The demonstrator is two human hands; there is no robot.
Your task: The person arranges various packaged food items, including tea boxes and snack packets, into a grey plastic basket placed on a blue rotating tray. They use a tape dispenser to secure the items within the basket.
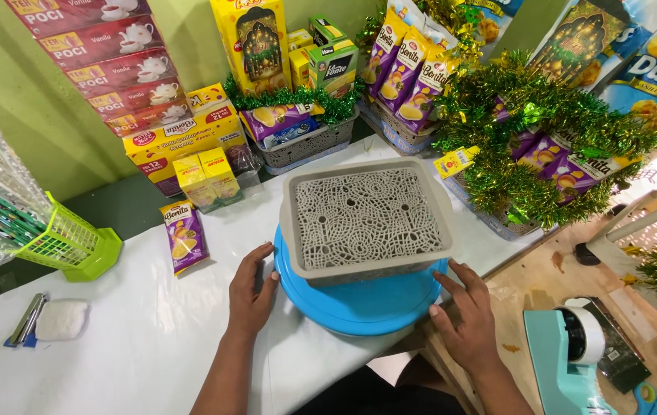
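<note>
A grey perforated plastic basket (367, 217) sits empty on a round blue turntable (359, 303) in the middle of the white table. My left hand (251, 290) lies flat on the tabletop, its fingertips touching the blue disc's left rim. My right hand (467, 315) rests on the disc's right rim, just below the basket's corner. Both hands have their fingers spread and hold nothing.
A purple snack packet (184, 235) lies left of the basket, near yellow boxes (207, 178). A green basket (71, 244) stands at far left. Tinsel-trimmed baskets of snacks (543, 154) crowd the back and right. A teal tape dispenser (574, 350) sits at lower right.
</note>
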